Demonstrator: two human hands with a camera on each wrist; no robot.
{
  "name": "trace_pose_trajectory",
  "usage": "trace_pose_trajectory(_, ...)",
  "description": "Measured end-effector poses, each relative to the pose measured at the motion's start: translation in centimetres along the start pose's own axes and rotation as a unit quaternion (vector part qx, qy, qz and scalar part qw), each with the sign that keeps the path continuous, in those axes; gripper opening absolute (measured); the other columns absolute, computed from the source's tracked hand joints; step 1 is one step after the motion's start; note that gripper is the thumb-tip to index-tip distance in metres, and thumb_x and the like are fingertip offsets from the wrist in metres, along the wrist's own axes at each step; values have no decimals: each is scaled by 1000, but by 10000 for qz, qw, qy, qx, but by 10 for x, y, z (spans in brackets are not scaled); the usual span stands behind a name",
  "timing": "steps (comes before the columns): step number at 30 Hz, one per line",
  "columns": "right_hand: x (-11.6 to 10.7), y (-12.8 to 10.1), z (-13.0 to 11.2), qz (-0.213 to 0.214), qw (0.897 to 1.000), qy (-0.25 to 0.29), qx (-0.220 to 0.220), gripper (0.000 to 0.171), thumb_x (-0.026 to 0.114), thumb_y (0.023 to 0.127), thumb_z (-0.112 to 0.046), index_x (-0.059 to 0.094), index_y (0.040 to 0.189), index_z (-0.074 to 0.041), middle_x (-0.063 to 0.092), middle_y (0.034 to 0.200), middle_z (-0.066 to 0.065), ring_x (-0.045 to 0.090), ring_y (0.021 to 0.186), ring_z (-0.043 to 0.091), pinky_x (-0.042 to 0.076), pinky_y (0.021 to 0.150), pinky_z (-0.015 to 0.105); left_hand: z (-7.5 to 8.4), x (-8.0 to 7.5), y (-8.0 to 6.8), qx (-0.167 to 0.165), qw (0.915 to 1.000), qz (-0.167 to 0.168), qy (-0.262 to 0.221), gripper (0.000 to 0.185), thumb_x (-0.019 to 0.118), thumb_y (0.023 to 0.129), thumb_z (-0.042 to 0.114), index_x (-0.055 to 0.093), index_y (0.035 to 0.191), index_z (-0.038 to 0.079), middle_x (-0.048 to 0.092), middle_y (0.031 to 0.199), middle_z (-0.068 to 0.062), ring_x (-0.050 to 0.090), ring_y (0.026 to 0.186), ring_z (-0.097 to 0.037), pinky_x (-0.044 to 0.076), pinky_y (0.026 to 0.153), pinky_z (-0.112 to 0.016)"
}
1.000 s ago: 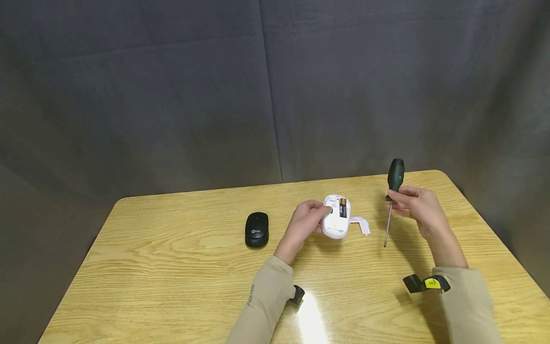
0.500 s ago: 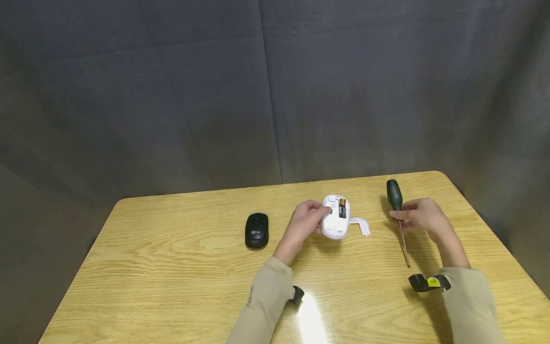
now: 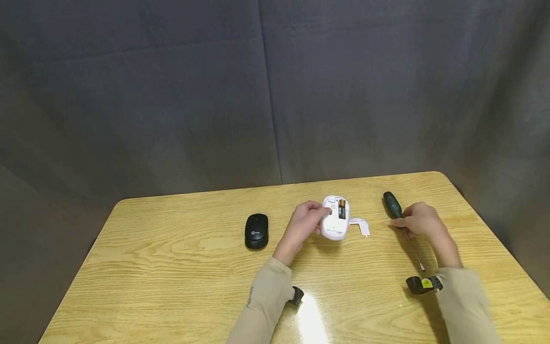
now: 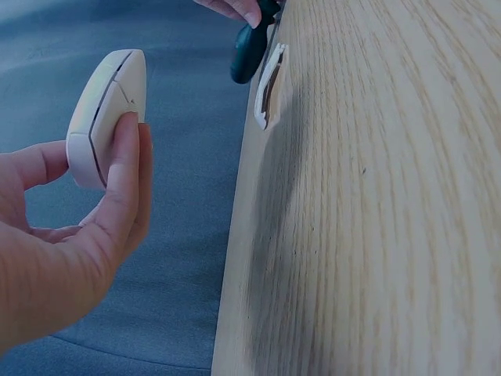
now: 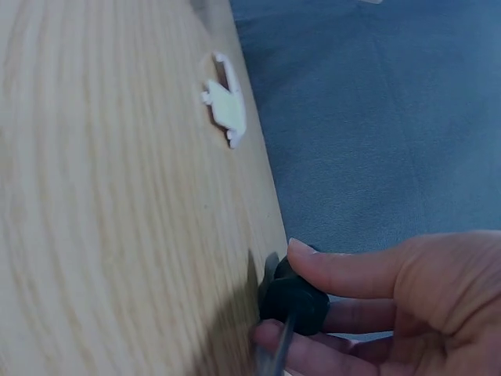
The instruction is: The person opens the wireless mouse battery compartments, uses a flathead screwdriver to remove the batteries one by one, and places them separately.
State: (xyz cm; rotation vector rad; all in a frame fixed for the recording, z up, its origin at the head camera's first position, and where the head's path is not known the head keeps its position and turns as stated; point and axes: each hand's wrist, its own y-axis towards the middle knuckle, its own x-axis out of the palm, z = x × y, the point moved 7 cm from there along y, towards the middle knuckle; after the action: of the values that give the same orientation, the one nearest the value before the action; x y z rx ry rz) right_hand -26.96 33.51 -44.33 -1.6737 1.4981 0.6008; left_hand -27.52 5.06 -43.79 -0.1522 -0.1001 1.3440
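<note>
My left hand [image 3: 302,222] holds a white computer mouse [image 3: 334,224] above the table, its underside facing up. A battery [image 3: 342,210] shows in the mouse's uncovered compartment. In the left wrist view, thumb and fingers grip the mouse [image 4: 109,117] by its sides. My right hand [image 3: 423,220] pinches a screwdriver [image 3: 392,205] with a dark green handle, low over the table; its shaft slants toward the front right. In the right wrist view the fingers hold the screwdriver's handle [image 5: 296,305] near the shaft. Between the hands, a white battery cover [image 3: 362,226] lies on the table.
A black computer mouse [image 3: 256,231] rests on the wooden table [image 3: 172,267], left of my left hand. Behind the table's far edge hangs a dark grey curtain [image 3: 206,105]. A wrist camera [image 3: 418,285] sits on my right wrist.
My right hand has lowered the screwdriver toward the table, and its tip has swung to the right and nearer me. The left hand and white mouse have stayed almost still.
</note>
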Motion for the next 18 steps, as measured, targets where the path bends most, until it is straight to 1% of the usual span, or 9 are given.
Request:
trace_pose_trajectory(2,0,0,-1,58,9997,-225,-30,35,75,95,-20,65,70,1,61,56,4,59,55,15,45,55,30,0,0,0,5,10000,-17,-26,35,67,95,18,66,119,-8,68,93,-7,60,72,-11,52,58,-20)
trace_pose_trajectory(4,-1,-1,-1,101,9995,-308,-27,35,76,95,-20,65,68,-1,60,55,2,56,54,15,42,55,30,0,1,-1,7,10000,-32,-26,36,67,96,18,65,120,-8,68,94,-8,60,73,-11,53,59,-20)
trace_pose_trajectory(11,-1,0,-2,285,9980,-550,-102,34,76,93,-22,63,70,-2,51,60,1,47,59,18,36,55,31,2,1,0,34,10000,-53,-16,36,67,96,18,65,120,-8,69,94,-8,60,72,-11,53,58,-20)
trace_pose_trajectory(13,-1,0,-1,276,9979,-586,-101,33,75,94,-23,63,71,-1,50,62,1,46,60,19,36,55,31,1,0,0,25,10000,-75,-9,36,67,96,18,65,121,-8,69,94,-8,61,72,-11,53,59,-21)
trace_pose_trajectory(18,-2,1,-2,182,9970,-741,-86,35,70,97,-26,66,81,5,51,69,6,47,66,22,37,58,32,-1,-1,1,2,10000,-54,30,36,67,96,19,65,121,-7,69,93,-8,61,69,-11,53,59,-23)
